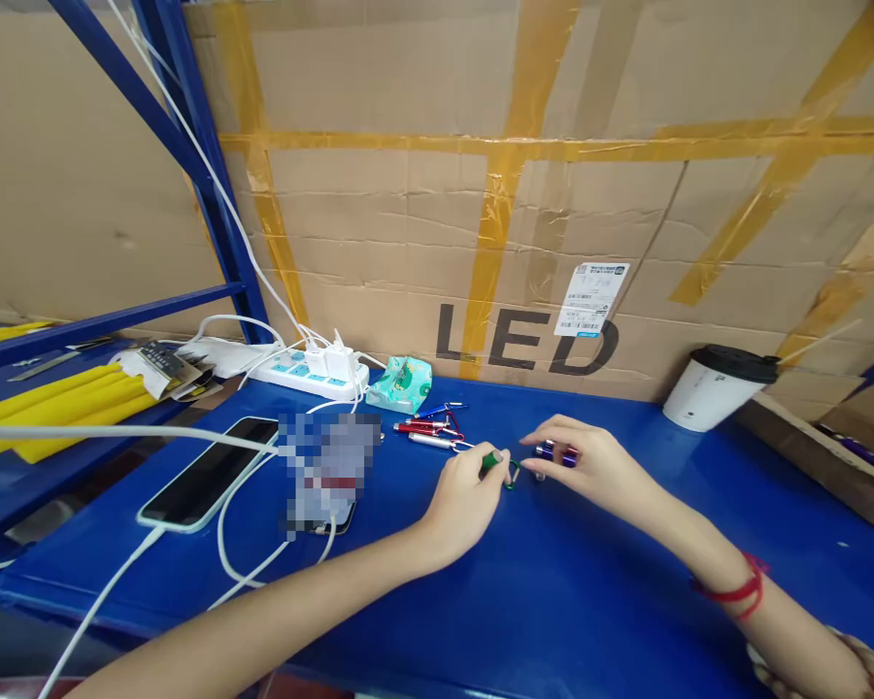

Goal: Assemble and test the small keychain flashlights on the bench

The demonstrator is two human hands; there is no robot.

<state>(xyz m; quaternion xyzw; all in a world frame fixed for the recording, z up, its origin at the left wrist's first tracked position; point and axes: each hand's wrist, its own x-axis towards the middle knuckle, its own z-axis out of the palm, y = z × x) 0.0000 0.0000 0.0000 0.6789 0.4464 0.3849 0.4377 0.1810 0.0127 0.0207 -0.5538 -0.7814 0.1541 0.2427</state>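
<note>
My left hand [466,500] is closed round a small green keychain flashlight [492,461], whose green carabiner clip [512,474] pokes out toward the right. Just across from it, my right hand [589,461] has its thumb and fingers apart. Short dark blue and red metal tubes [554,452] show between those fingers, low over the table; whether the fingers touch them I cannot tell. Behind my left hand lie similar slim tubes with clips: a silver one [431,441], a red one [417,428] and a blue one [437,412].
On the blue table [554,592], a charging phone [211,473] and a blurred-out item [331,471] lie left among white cables. A power strip [298,374] and green tissue pack [400,385] stand behind. Rightward are a lidded cup [718,388] and a cardboard box [823,451].
</note>
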